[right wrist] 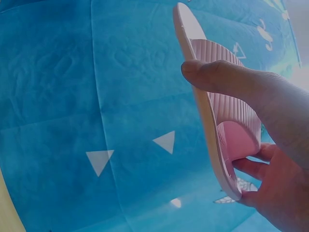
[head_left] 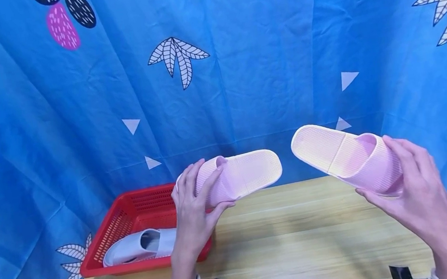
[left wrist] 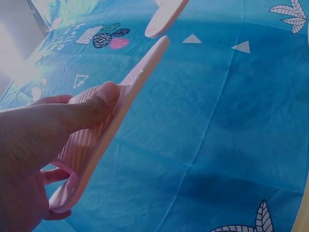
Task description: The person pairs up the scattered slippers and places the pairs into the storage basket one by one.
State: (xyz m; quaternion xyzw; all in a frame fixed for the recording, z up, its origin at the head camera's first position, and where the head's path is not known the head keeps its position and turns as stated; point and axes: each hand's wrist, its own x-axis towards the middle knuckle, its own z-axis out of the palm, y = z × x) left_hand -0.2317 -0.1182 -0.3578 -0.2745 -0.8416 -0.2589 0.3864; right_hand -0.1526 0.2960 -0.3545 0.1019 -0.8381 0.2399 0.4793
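Observation:
Two pink slippers are held in the air above the table, their heels pointing toward each other. My left hand (head_left: 195, 202) grips the left slipper (head_left: 254, 173) around its ribbed strap and toe end, thumb on the near side. In the left wrist view the thumb presses the strap of that slipper (left wrist: 89, 137) beside the sole's edge. My right hand (head_left: 416, 182) grips the right slipper (head_left: 319, 147) by its toe end and strap. The right wrist view has the thumb across the edge of this slipper (right wrist: 224, 104), with other fingers at its toe opening. The heels are apart.
A red plastic basket (head_left: 103, 233) stands on the left of the wooden table (head_left: 285, 243), partly behind my left forearm. Inside it lie light grey slippers (head_left: 128, 249), partly hidden. A blue patterned curtain (head_left: 256, 62) hangs behind and at both sides.

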